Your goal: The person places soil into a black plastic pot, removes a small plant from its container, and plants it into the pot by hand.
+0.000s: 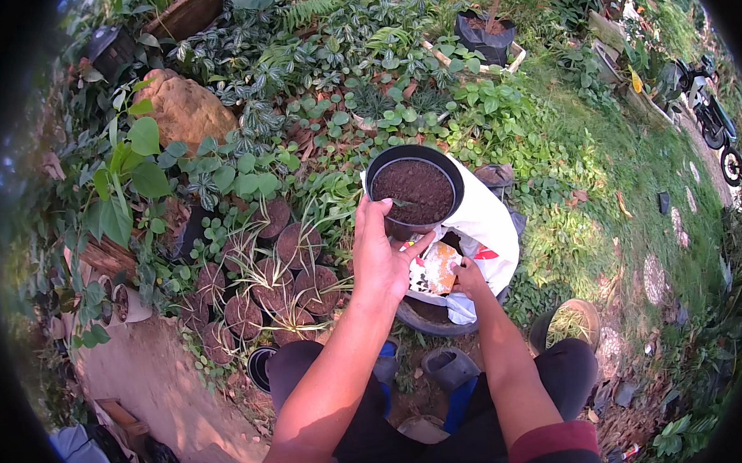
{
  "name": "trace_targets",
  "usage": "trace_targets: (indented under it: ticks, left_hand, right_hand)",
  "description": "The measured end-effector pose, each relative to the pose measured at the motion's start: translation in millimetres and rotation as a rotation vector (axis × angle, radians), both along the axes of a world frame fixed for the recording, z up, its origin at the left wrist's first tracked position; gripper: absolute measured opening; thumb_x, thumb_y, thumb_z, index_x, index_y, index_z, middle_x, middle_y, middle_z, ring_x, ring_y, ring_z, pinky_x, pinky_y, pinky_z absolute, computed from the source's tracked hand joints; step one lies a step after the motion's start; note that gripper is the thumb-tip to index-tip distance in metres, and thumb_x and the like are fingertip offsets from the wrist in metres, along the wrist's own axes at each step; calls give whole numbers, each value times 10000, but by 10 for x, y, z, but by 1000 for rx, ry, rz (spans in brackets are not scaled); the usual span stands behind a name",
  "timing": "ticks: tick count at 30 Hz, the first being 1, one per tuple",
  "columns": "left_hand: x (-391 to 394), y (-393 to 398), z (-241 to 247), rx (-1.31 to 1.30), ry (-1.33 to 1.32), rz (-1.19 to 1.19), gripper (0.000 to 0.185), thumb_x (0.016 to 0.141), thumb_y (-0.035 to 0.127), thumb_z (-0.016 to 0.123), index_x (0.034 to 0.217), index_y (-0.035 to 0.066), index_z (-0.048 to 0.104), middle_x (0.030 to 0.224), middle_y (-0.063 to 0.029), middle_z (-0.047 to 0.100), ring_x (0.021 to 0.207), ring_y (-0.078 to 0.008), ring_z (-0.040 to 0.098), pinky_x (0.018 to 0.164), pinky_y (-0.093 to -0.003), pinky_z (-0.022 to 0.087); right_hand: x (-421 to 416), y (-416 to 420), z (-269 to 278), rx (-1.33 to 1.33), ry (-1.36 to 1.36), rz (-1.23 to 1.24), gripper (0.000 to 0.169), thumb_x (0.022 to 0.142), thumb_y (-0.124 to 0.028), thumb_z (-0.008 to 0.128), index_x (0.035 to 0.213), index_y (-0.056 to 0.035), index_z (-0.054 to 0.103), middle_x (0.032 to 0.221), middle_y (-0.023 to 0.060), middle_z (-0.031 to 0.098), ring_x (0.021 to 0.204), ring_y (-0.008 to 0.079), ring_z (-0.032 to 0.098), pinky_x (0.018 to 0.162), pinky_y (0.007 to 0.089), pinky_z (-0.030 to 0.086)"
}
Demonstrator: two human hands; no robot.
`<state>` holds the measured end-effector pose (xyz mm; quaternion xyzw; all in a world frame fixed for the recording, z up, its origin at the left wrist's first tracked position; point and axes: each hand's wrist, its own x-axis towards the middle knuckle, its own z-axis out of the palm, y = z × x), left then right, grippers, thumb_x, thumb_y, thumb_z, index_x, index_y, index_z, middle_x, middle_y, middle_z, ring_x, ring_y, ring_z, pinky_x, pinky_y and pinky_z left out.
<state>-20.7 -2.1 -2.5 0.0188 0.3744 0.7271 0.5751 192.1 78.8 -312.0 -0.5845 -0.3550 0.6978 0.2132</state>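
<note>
My left hand point(381, 253) grips a black plastic plant pot point(402, 229) by its near left side, the thumb at the rim. Dark soil point(414, 189) fills much of the pot, and a small green leaf lies near my thumb. Below and right of it, my right hand point(470, 277) is closed on an orange and white printed piece point(436, 267), its material unclear, at the mouth of a white sack point(499, 251). The sack stands in a dark round basin point(425, 316). Part of the sack is hidden behind the pot.
Several pots of spider plants point(271, 282) stand close together at left. An empty black pot point(260, 368) is near my left knee. A bucket of cut grass point(571, 325) stands by my right knee. Beyond are a large rock point(185, 109), leafy ground cover and a bagged sapling point(487, 37).
</note>
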Motion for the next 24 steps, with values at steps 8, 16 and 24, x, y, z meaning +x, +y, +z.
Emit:
trace_targets:
  ticks: [8, 16, 24]
  left_hand:
    - [-4, -10, 1, 52, 17, 14, 630, 849, 328, 636, 1307, 11, 343, 1251, -224, 380, 1228, -397, 447, 993, -595, 476]
    - [100, -119, 134, 36, 30, 10, 426, 876, 289, 584, 1247, 180, 405, 1289, -171, 412, 1190, -379, 495, 967, -623, 463]
    - [233, -162, 30, 26, 106, 27, 399, 902, 307, 547, 1246, 190, 380, 1301, -93, 431, 1178, -330, 514, 901, -621, 497]
  right_hand:
    - [227, -113, 432, -26, 78, -58, 246, 989, -136, 526, 1210, -51, 457, 1106, 148, 623, 937, 300, 685, 794, 493, 589]
    - [604, -104, 904, -1, 77, -56, 250, 989, -108, 530, 1225, -60, 463, 1110, 134, 626, 937, 300, 685, 769, 459, 598]
    - [1028, 306, 2418, 290, 199, -72, 210, 991, -107, 502, 1195, -63, 484, 1073, 126, 661, 884, 230, 706, 708, 369, 619]
